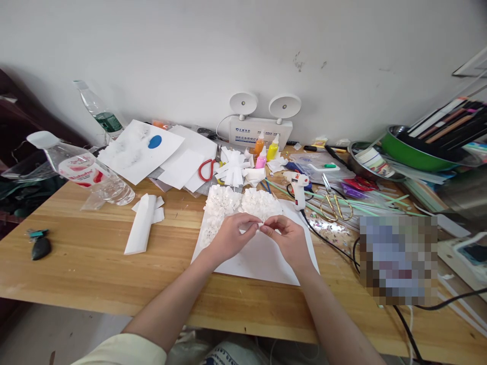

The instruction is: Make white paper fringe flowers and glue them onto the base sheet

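Note:
My left hand (230, 234) and my right hand (288, 236) meet over a white sheet (262, 258) on the wooden table (95, 253). Both pinch a small piece of white paper (260, 224) between their fingertips. Just beyond the hands, a mass of crumpled white paper bits (236, 203) covers the far part of the sheet. A white glue gun (300, 188) lies to the right of it, its black cord trailing toward me.
Folded white paper (142, 223) lies left of the sheet. Two plastic bottles (81, 170) and loose sheets (140, 149) are at the back left. Red scissors (207, 170), paint bottles (266, 149), gold scissors (335, 203) and cluttered bowls (414, 152) fill the back right.

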### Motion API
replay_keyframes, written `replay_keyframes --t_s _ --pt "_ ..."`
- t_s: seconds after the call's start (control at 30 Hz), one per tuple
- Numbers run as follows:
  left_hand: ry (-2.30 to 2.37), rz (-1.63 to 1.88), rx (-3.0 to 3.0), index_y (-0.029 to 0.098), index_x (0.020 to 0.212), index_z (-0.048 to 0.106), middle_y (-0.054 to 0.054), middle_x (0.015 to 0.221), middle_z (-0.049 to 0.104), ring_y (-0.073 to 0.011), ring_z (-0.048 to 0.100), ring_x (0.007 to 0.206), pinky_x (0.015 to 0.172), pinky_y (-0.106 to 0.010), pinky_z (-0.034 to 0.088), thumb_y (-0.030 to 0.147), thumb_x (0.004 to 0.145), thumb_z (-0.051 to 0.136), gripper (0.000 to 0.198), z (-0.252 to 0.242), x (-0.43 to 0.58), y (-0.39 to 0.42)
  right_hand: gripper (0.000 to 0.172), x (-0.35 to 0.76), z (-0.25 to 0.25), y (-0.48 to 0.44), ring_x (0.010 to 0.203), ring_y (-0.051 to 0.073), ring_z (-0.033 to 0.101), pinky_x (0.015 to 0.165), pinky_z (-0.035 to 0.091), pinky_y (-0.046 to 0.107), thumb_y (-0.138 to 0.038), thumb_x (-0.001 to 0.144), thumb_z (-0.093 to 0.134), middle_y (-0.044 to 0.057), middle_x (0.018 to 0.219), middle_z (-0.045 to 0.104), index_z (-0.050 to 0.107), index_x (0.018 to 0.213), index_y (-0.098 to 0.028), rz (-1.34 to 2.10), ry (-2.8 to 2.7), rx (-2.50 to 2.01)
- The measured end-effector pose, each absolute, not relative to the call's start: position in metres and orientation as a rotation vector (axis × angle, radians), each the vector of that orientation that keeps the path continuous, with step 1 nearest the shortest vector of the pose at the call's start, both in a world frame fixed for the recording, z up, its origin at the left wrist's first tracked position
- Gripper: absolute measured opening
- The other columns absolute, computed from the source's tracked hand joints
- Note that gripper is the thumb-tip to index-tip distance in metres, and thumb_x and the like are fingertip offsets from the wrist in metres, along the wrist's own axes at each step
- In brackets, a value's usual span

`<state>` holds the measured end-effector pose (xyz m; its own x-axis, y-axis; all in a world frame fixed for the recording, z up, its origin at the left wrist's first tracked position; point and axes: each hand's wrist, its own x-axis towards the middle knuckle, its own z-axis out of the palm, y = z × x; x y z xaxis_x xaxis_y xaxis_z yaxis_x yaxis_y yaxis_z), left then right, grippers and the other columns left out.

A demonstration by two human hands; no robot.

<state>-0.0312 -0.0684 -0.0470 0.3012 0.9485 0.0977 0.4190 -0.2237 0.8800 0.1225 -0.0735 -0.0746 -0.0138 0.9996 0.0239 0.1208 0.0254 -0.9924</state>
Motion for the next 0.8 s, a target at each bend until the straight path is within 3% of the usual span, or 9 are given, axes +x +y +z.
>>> replay_keyframes --t_s 0.23,0.8 --pt "1.247 0.902 1.813 0.019 0.086 0.064 -0.004 0.082 0.067 -0.0140 0.059 0.075 0.063 -0.024 0.048 0.021 0.078 0.048 0.018 -0.0505 -0.0313 -0.0686 0.019 0.1232 -0.0761 -0.0732 0.063 0.014 0.049 0.063 0.041 0.028 -0.035 0.062 0.069 0.001 0.066 0.058 0.060 0.067 -0.018 1.052 -1.323 -1.323" --pt "1.234 0.921 1.769 0.019 0.095 0.061 -0.004 0.093 0.067 -0.0159 0.063 0.082 0.074 -0.027 0.050 0.020 0.077 0.049 0.021 -0.0474 -0.0292 -0.0703 0.016 0.1229 -0.0755 -0.0733 0.062 0.014 0.049 0.064 0.040 0.028 -0.031 0.064 0.068 0.000 0.066 0.058 0.058 0.068 -0.019 1.027 -1.333 -1.345"
